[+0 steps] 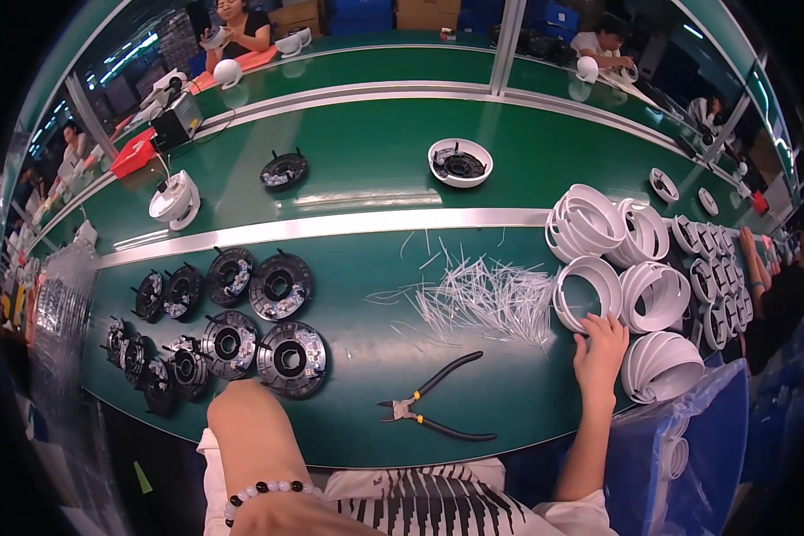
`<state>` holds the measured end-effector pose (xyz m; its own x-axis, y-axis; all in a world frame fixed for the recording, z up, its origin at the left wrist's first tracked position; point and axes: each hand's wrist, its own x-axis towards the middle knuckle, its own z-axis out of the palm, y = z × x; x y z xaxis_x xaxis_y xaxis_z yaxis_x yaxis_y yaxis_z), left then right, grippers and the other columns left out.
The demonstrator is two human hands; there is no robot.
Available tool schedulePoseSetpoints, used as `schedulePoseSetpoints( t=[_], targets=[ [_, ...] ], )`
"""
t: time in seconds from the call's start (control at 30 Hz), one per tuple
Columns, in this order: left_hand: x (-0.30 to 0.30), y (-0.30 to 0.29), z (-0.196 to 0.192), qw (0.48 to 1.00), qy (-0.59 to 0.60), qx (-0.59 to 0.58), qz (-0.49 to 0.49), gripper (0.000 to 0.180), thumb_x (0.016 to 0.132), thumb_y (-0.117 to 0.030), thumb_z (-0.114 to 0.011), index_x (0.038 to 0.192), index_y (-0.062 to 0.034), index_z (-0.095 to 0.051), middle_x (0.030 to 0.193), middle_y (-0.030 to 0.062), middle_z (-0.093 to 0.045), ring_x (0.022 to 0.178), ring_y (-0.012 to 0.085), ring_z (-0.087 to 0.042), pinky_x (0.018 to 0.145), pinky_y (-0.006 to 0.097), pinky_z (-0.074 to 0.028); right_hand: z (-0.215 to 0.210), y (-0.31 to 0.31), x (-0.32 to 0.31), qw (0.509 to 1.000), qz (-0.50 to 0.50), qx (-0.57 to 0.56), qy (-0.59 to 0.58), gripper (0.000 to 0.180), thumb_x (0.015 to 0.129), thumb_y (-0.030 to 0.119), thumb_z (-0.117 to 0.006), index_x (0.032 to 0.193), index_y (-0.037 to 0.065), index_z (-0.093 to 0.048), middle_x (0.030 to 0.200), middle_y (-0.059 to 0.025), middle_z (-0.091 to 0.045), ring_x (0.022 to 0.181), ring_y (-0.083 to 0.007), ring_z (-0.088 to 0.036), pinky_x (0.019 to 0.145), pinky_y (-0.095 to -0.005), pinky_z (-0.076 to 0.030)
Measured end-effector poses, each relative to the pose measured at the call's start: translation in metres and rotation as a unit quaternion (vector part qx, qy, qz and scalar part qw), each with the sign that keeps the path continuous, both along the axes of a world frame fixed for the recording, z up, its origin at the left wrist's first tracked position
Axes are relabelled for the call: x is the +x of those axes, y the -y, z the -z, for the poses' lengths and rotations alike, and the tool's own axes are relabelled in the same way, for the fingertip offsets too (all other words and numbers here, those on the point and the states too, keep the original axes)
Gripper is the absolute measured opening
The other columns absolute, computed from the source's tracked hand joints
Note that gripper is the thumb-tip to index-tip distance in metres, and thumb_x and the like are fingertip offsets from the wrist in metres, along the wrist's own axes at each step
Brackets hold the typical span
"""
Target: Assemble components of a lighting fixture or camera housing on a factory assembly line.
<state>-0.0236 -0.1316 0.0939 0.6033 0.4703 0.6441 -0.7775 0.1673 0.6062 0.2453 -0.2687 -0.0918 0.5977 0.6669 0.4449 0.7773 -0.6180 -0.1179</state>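
My right hand point(601, 350) is at the near rim of a white plastic ring point(587, 294), its fingers curled over the edge. Around it stand more stacks of white rings point(656, 297), with another stack point(662, 367) close to the wrist. My left arm is bent with its elbow on the bench edge; a beaded bracelet point(273, 488) circles the wrist. Only the base of my left hand point(299, 520) shows at the lower border, its fingers out of the picture. Diagonal cutters point(403, 410) with black handles lie with their jaws apart on the green bench point(366, 357).
White cable ties point(487, 299) form a loose heap mid-bench. Several black round parts with circuit boards point(292, 359) sit at left. Beyond a white strip, a white bowl-shaped housing point(460, 163) holds a black part. A blue bin point(710, 456) lined with plastic stands right. Other people work across.
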Motion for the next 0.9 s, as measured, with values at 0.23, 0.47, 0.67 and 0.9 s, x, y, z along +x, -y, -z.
schedulePoseSetpoints(
  t=[0.23, 0.47, 0.67, 0.9],
  targets=[
    [-0.006, -0.005, 0.001, 1.000, -0.005, -0.005, 0.030, 0.030, 0.089, -0.029, -0.034, 0.107, -0.0057, -0.041, 0.082, 0.0131, -0.057, 0.067, 0.0236, -0.056, 0.067, 0.042, -0.048, -0.002, -0.002, 0.002, 1.000, 0.014, 0.021, -0.009, 0.014, 0.066, 0.006, -0.063, 0.080, 0.004, -0.060, 0.081, -0.0096, -0.060, 0.093, -0.0286, -0.052, 0.095, -0.0483, -0.026],
    [-0.016, -0.004, -0.004, 0.998, -0.013, -0.007, 0.054, 0.027, 0.089, -0.028, -0.036, 0.106, -0.0074, -0.040, 0.081, 0.0122, -0.057, 0.067, 0.0229, -0.057, 0.067, 0.042, -0.049, 0.002, -0.012, 0.003, 0.994, -0.019, 0.098, -0.053, 0.011, 0.065, 0.006, -0.065, 0.074, 0.001, -0.060, 0.070, -0.0111, -0.059, 0.068, -0.0268, -0.056, 0.083, -0.0413, -0.039],
    [-0.023, -0.003, -0.007, 0.997, -0.011, -0.007, 0.079, 0.024, 0.089, -0.026, -0.038, 0.105, -0.0089, -0.040, 0.080, 0.0114, -0.057, 0.066, 0.0223, -0.058, 0.066, 0.041, -0.050, 0.002, -0.009, 0.010, 0.984, -0.022, 0.148, -0.091, 0.008, 0.069, 0.007, -0.064, 0.071, 0.001, -0.059, 0.068, -0.0112, -0.058, 0.062, -0.0274, -0.055, 0.071, -0.0360, -0.044],
    [-0.038, 0.008, -0.021, 0.995, -0.010, -0.001, 0.099, 0.021, 0.088, -0.025, -0.040, 0.104, -0.0106, -0.039, 0.079, 0.0106, -0.057, 0.065, 0.0217, -0.059, 0.065, 0.041, -0.051, -0.026, -0.013, -0.025, 0.952, -0.078, 0.249, 0.158, 0.008, 0.069, 0.001, -0.062, 0.077, -0.001, -0.060, 0.074, -0.0106, -0.060, 0.069, -0.0267, -0.058, 0.071, -0.0374, -0.046]
  ],
)
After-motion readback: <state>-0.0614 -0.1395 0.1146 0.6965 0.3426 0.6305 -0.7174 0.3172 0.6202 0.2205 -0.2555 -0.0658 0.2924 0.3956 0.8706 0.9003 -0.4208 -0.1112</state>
